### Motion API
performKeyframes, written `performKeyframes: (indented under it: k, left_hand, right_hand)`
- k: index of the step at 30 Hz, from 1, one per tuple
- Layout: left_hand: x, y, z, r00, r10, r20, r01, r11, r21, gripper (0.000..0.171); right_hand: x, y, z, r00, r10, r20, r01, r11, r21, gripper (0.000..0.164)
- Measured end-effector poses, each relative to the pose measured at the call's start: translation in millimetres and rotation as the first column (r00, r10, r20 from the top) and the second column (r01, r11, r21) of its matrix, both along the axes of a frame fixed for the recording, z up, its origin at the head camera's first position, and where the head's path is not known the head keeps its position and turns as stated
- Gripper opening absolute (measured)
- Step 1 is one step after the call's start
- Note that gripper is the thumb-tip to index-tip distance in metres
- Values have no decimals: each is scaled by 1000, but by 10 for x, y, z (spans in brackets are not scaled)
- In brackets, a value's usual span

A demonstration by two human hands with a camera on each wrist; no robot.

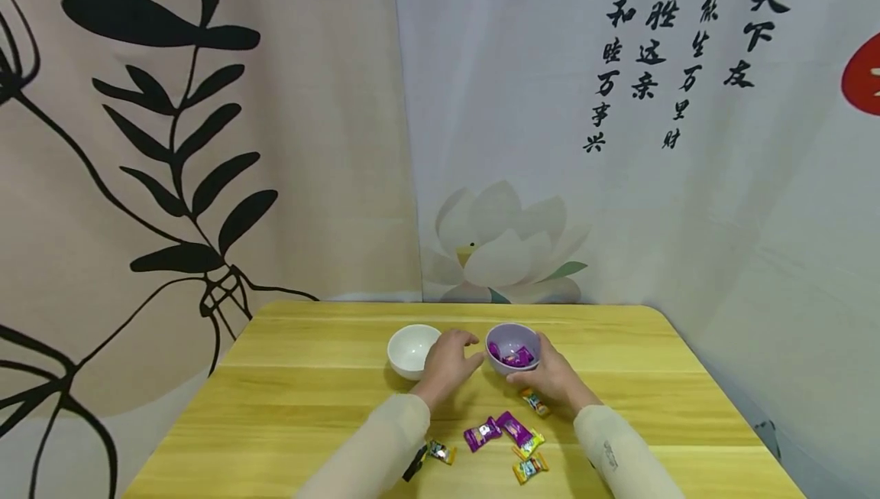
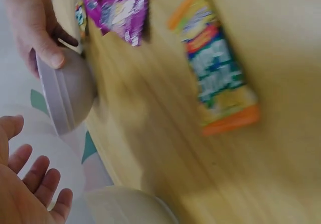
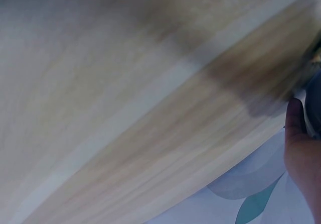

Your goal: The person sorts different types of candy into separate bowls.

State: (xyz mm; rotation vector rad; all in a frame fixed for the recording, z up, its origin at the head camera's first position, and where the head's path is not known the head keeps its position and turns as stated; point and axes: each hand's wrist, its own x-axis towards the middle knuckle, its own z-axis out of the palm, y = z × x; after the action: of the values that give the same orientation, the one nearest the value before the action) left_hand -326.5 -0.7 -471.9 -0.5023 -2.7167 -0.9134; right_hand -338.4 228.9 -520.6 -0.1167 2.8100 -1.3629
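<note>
A lavender bowl [image 1: 492,365] with several purple-wrapped candies [image 1: 517,357] inside stands near the table's far edge. My right hand [image 1: 550,377] grips it from the right, thumb at the near side; the left wrist view also shows this right hand [image 2: 35,28] on the bowl [image 2: 67,91]. Between the two bowls is my left hand [image 1: 448,363], holding nothing, its fingers spread and lightly bent in the left wrist view [image 2: 30,184]. A white bowl [image 1: 407,350] sits just left of it, partly covered by that hand. Only part of the right hand [image 3: 303,158] appears in the right wrist view.
Wrapped candies lie on the wooden table [image 1: 309,407] nearer to me: purple ones [image 1: 483,433], an orange-yellow one [image 1: 530,468], another by the right wrist [image 1: 535,402] and one beside the left sleeve [image 1: 441,452]. A printed curtain [image 1: 330,140] hangs behind the table.
</note>
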Motion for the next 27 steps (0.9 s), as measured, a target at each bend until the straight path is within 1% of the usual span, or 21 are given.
performKeyframes:
  k: [4,8,10,12,17,20,23,27]
  left_hand:
    - [120,-74,-60,1000,-12,23,12,1000,13,29]
    - [274,-122,-113,998,-31,62,29,999,33,31]
    - [350,-135,-148,997,-44,70,41,998,40,31]
    - [427,-140,-187,995,-52,81,50,998,30,32]
    - [575,-144,-276,993,-89,77,90,996,-9,34]
    - [645,-150,-321,990,-105,95,107,994,-25,36]
    - [700,-161,-356,989,-112,93,118,991,-59,38]
    - [749,-182,-398,992,-114,49,119,988,-102,38]
  right_hand:
    - [5,-15,19,1000,-1,7,1,1000,-2,116]
    - [9,-17,20,1000,-2,20,2,1000,-7,116]
    - [14,-13,17,1000,-1,18,1,1000,2,117]
    - [17,-10,8,1000,-2,21,2,1000,7,117]
    - [15,-11,-3,999,-7,33,7,1000,-2,117]
    - [9,-13,-6,999,-10,37,10,1000,-1,117]
    - [2,-13,-2,999,-11,31,10,1000,8,117]
    - [-12,-10,-9,999,-14,33,13,1000,20,120]
